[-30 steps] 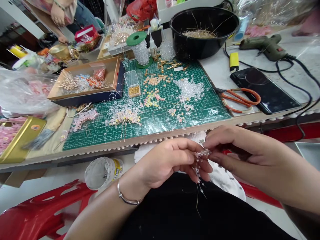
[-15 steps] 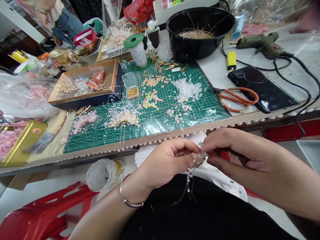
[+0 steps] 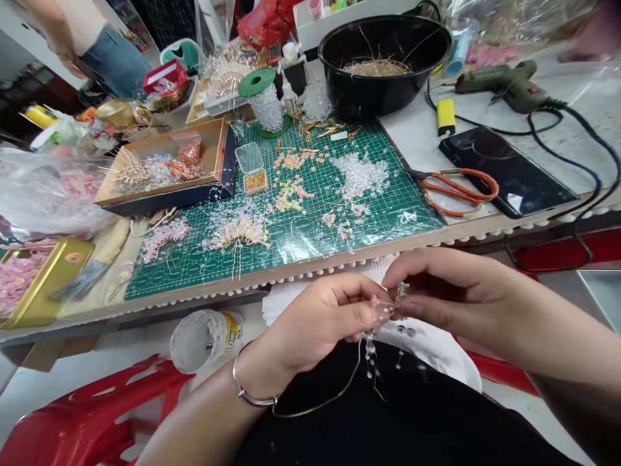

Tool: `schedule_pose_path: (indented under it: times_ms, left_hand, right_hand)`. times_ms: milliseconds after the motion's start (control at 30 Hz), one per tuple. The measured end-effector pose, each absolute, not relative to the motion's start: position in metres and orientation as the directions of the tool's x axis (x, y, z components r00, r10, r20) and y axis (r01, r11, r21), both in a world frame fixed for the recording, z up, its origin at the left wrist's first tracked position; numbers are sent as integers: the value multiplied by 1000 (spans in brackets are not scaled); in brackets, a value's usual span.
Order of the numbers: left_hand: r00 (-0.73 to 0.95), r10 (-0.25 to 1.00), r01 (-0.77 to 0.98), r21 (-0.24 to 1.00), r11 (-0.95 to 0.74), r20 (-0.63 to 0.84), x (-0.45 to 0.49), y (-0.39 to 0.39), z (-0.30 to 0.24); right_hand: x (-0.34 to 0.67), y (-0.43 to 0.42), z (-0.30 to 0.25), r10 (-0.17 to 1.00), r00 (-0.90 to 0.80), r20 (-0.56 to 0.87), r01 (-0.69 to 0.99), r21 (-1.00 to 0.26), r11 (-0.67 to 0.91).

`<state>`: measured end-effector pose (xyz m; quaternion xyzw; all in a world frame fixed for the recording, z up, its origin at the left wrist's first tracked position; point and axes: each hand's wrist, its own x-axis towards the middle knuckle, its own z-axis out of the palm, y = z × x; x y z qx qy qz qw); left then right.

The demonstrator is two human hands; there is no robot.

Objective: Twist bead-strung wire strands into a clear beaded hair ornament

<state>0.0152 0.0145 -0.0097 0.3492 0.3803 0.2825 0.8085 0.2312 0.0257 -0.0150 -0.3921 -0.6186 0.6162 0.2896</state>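
Over my lap, my left hand (image 3: 334, 317) pinches a small beaded wire piece (image 3: 383, 309) between thumb and forefinger. Clear bead strands hang below it, and a thin gold wire (image 3: 334, 404) loops down toward my left wrist. My right hand (image 3: 446, 288) has its thumb and fingertips closed at the far end of the same piece, around clear beads that stick up there. Exactly what the right fingertips grip is partly hidden. Beyond the hands, a finished-looking beaded comb (image 3: 240, 233) with metal prongs lies on the green cutting mat (image 3: 310, 243).
Clear beads (image 3: 361, 175), a small box of gold beads (image 3: 255, 181) and a bead spool (image 3: 266, 107) are on the mat. Orange-handled scissors (image 3: 460, 188), a phone (image 3: 504, 171) and a glue gun (image 3: 509, 84) lie right. A plastic tub (image 3: 194, 343) stands below the table edge. Another person stands back left.
My right hand has shifted slightly, its fingers now more open around the piece, showing upright beads. The gold wire now loops visibly toward my left wrist. The person at back left has moved.
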Motion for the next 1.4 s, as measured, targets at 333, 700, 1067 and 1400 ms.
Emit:
schedule_pose_path:
  times_ms: [333, 700, 1067, 1400]
  left_hand:
    - [694, 656, -333, 676, 658, -297, 9, 14, -17]
    - [729, 638, -349, 666, 659, -250, 6, 16, -17]
    - [633, 605, -196, 656, 729, -483, 11, 15, -16]
    - [482, 714, -249, 702, 668, -508, 19, 14, -13]
  right_hand:
    - [225, 32, -34, 714, -676, -184, -355, -768, -534]
    - [223, 32, -33, 721, -673, -167, -374, -764, -526]
    - [222, 25, -26, 748, -638, -185, -223, -885, -410]
    - [225, 17, -19, 831, -473, -293, 145, -956, -255]
